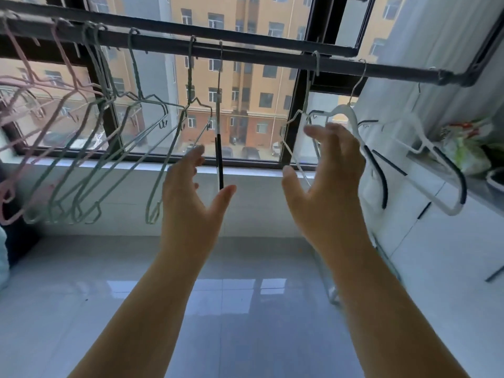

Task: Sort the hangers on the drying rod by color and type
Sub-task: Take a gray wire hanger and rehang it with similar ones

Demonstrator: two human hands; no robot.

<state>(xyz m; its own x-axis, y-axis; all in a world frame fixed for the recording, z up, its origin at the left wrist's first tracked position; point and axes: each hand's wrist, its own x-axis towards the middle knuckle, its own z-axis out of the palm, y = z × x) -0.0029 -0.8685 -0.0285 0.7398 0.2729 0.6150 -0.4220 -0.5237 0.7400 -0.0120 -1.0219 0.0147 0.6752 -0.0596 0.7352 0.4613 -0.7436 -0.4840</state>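
A dark drying rod (259,54) runs across the window. Pink hangers (35,85) hang at its far left, then several pale green wire hangers (131,148). A white hanger with a black grip (219,159) hangs edge-on at the middle. To the right hang a pale wire hanger (296,148) and white plastic hangers with black grips (373,159), one more (436,170) at the far right. My left hand (191,197) is raised, fingers straight, just left of the edge-on hanger and holds nothing. My right hand (327,186) is spread in front of the pale wire hanger, holding nothing.
A white window sill (109,165) runs below the glass. A shelf at the right holds a bag (469,148) and a bowl. White cabinets (436,241) line the right wall. Glossy floor tiles (231,296) lie below.
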